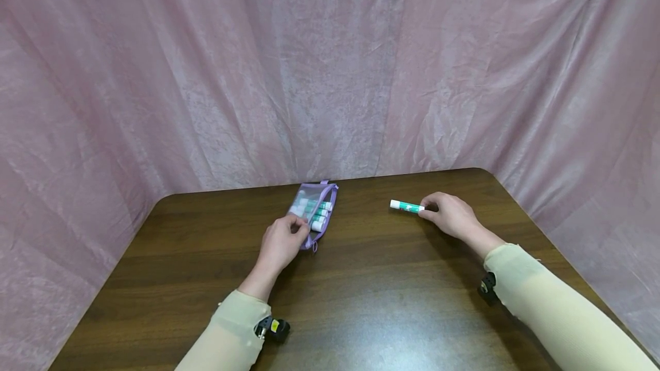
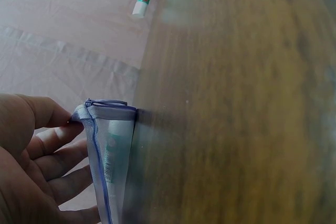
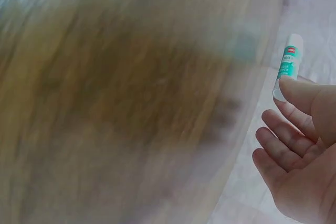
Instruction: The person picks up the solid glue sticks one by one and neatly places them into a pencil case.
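Note:
A mesh zip pouch [image 1: 307, 194] with purple trim lies near the table's back edge, its zipped side spread apart. Inside it are several green-and-white glue sticks [image 1: 318, 218]. My left hand [image 1: 282, 240] pinches the pouch's near edge between thumb and index finger; the left wrist view shows the pouch's corner [image 2: 111, 111] in that pinch and the other fingers beside the mesh. To the right, my right hand [image 1: 450, 215] pinches one end of a glue stick [image 1: 406, 206], its other end pointing toward the pouch. The right wrist view shows its label [image 3: 289, 61].
The brown wooden table [image 1: 381, 279] has rounded back corners. A pink curtain [image 1: 330, 73] hangs right behind its back edge. Each sleeved forearm carries a small black wrist camera [image 1: 275, 328].

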Demonstrator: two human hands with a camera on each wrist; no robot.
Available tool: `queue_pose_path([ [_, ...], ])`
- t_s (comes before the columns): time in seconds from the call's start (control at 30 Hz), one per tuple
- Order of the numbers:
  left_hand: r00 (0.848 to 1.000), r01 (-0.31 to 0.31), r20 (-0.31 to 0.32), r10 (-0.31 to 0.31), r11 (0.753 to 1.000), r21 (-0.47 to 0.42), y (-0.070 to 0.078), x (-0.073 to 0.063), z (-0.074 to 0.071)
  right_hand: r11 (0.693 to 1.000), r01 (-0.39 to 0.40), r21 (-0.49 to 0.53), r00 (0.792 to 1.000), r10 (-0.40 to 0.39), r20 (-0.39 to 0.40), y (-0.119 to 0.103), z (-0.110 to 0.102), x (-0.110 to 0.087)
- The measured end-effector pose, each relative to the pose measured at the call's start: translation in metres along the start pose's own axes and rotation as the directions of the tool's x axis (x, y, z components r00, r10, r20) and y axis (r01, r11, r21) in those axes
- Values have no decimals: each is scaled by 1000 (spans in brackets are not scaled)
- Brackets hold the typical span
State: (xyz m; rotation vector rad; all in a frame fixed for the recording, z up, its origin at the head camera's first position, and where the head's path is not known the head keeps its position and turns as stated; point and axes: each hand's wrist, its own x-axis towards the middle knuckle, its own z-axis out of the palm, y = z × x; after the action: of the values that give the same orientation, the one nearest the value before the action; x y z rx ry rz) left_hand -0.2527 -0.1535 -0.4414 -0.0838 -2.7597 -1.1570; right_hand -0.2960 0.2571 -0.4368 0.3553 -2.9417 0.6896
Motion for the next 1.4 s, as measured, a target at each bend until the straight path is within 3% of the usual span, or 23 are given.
queue_pose_path([
  [0.3,1000,-5,-4,5,1000,2,-1,0,0,1000,3,16,1000,-3,-2,-20,-1,0],
  [0.93,1000,-2,-5,2,1000,-2,0,0,0,996,91,21,995,-90,-53,-71,8,1],
  [1.4,1000,-6,-10,6,1000,2,-1,1,1,985,171,24,984,-169,-48,-105,26,4],
])
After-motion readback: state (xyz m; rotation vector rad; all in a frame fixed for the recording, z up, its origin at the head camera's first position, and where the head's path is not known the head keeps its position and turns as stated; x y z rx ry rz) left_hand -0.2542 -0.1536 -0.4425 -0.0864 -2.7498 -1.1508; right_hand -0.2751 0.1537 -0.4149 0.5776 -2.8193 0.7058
